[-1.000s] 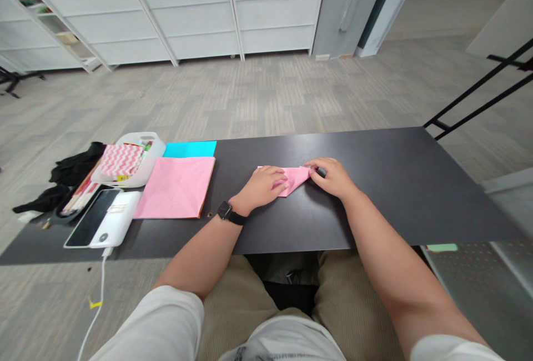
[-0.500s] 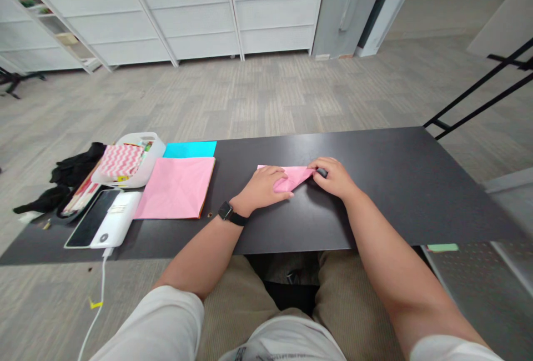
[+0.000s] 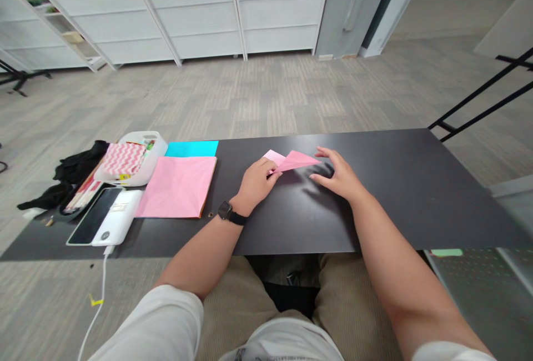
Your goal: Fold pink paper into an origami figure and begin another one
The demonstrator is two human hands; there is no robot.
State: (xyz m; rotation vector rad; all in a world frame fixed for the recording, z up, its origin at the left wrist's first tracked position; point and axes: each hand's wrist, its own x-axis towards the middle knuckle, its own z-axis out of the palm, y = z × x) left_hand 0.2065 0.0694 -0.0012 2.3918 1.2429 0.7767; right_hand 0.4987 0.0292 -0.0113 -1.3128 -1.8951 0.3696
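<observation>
Pinching one folded pink paper (image 3: pixel 297 160) over the dark surface (image 3: pixel 400 194), the left hand (image 3: pixel 256 184) holds its left end while the right hand (image 3: pixel 339 175) is spread just beside its tip, and one white basket (image 3: pixel 157 153) holding one zigzag-patterned bundle (image 3: pixel 122 159) stands beside one stack of paper (image 3: pixel 179 187)

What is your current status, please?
Left grip holding folded, pointed pink paper. Right grip open near it. Pink-topped square paper stack off left, apart.

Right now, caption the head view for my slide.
Left-hand grip holding folded pink paper over a dark table, right-hand grip open near the paper's pointed tip.
</observation>
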